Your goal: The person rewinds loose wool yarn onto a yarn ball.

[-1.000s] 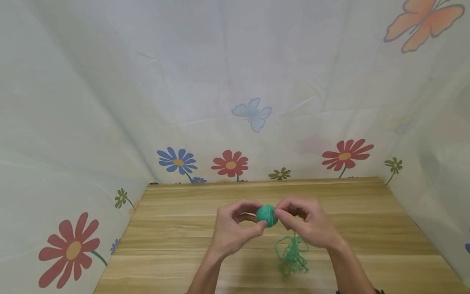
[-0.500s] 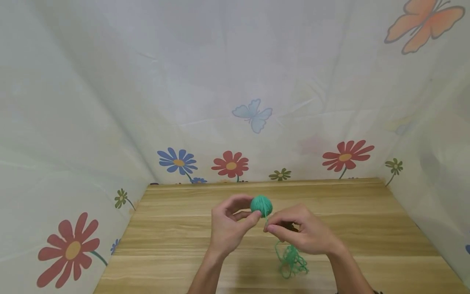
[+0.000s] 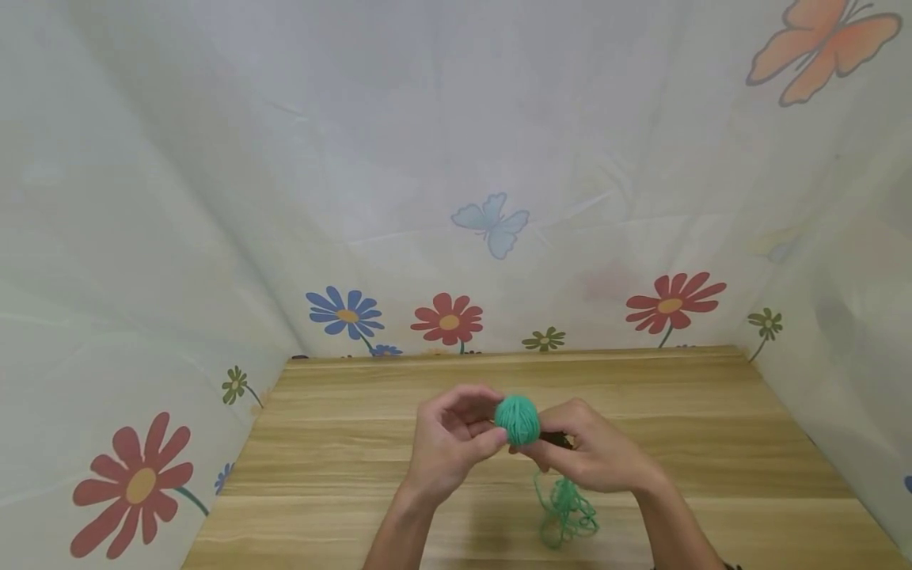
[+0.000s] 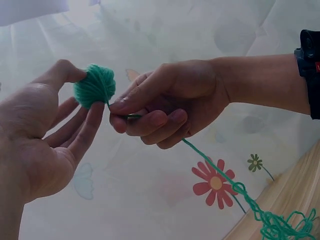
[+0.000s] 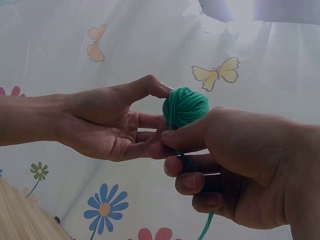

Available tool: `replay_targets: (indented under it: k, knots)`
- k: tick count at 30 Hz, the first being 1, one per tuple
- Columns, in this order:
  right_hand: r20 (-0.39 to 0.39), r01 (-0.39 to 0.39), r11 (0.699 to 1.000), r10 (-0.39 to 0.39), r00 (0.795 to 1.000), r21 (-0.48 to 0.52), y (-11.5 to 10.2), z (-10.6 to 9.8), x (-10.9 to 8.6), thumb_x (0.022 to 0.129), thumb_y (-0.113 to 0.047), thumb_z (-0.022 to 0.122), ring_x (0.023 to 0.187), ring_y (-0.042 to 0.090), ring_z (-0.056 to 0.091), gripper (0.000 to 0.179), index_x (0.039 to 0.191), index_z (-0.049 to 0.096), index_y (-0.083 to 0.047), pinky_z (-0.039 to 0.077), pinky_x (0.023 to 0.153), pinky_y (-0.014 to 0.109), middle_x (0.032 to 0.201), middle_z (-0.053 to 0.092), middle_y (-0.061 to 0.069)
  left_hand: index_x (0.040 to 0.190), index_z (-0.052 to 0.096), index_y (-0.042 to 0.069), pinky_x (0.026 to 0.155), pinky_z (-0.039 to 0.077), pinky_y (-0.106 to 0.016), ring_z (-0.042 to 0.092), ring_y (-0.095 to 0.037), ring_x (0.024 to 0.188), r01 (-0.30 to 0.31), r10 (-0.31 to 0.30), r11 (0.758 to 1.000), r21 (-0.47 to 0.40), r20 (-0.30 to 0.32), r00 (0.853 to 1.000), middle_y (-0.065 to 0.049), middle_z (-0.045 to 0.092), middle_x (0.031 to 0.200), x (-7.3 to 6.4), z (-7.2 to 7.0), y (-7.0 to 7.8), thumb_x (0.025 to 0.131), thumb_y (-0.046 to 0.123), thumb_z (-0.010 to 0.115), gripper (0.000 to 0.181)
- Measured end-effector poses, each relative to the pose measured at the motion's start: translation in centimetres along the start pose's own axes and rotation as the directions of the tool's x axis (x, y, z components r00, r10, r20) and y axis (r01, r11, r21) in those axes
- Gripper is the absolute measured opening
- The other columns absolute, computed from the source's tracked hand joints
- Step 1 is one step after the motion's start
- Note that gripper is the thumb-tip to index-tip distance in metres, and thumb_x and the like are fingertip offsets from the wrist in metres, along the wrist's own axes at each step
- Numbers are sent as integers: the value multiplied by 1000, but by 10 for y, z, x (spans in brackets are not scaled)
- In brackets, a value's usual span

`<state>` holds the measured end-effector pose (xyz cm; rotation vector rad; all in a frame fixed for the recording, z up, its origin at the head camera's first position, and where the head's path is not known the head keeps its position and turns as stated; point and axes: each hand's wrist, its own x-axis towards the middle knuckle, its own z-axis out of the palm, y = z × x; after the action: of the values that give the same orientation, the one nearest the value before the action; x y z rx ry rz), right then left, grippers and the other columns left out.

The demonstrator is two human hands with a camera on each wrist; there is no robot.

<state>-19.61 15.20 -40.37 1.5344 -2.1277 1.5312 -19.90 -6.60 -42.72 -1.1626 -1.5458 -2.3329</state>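
Observation:
A small ball of green yarn (image 3: 517, 420) is held up above the table between the thumb and fingers of my left hand (image 3: 445, 443). Close beside it on the right, my right hand (image 3: 591, 451) pinches the yarn strand between thumb and forefinger, as the left wrist view shows with the right hand (image 4: 170, 100) next to the ball (image 4: 95, 86). From there the strand (image 4: 215, 167) passes through the curled fingers and runs down to a loose tangle of green yarn (image 3: 566, 511) below the right hand.
The wooden table (image 3: 342, 443) stretches under both hands. White curtains (image 3: 399, 142) printed with flowers and butterflies enclose its back and sides. A dark wristband (image 4: 311, 75) sits on the right wrist.
My right hand has moved from the ball's right side down and slightly left with the strand. The left hand still holds the ball, which rose briefly, then came down and turned.

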Motion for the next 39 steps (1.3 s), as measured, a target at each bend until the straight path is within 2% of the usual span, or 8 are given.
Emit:
replay_targets:
  k: [3,6,10,13,17,24,31,39]
  knots:
    - [-12,-46,999,46,999,-21,7,-2,-4,94,16,59,54,4,47,32,83,67,-13,43,47,13,61,56,1,113,55,-27,80,62,-22,68,-18,96,5,-5,1000,0,29,1000,-5,73,109,-1,0,1,82,-15,69,36]
    - [-45,-110,994,109,993,-22,10,-5,-7,96,14,58,55,9,51,33,86,69,-15,48,47,18,66,59,-2,112,57,-25,80,63,-26,68,-20,96,10,-11,1000,14,65,998,-8,72,110,-1,-1,2,83,-11,71,35]
    - [-83,-185,983,184,979,3,10,-7,-9,99,8,61,60,19,60,25,97,73,-14,57,50,26,77,68,-3,113,60,-22,79,65,-37,69,-22,95,18,-23,999,37,139,990,-24,70,106,-2,-2,2,86,-4,74,35]
    - [-101,-217,976,216,971,3,8,-6,-8,102,3,61,61,19,61,21,99,73,-14,58,52,27,80,70,-3,113,61,-20,78,65,-45,69,-22,93,19,-31,998,64,191,981,-36,65,103,-3,-2,2,86,-3,74,34]
    - [-162,-244,970,239,957,-11,6,-6,-8,103,1,60,60,15,58,21,98,72,-15,54,50,24,76,66,-3,113,63,-18,78,64,-47,70,-23,92,11,-35,993,115,209,977,-37,65,103,-4,-2,0,84,-6,74,33]
    - [-255,-231,973,218,942,-21,4,-6,-10,101,3,61,59,11,52,20,95,70,-14,45,45,23,71,57,-3,112,69,-10,75,65,-42,72,-23,84,28,-77,967,253,184,980,-28,71,100,-5,-1,-2,81,-8,78,33]
    - [-312,-124,992,112,944,-20,3,-7,-9,95,16,60,58,11,50,25,94,70,-7,46,44,25,70,56,0,106,71,-9,72,66,-41,72,-22,79,62,-103,924,378,89,991,-23,74,96,2,11,16,78,-10,78,29]
    - [-198,38,999,-30,980,37,5,-5,-6,87,27,57,54,9,48,31,97,71,1,43,38,23,68,56,4,108,71,-8,71,66,-43,72,-25,86,84,-80,917,389,-27,996,-22,74,98,2,6,9,78,-13,79,31]
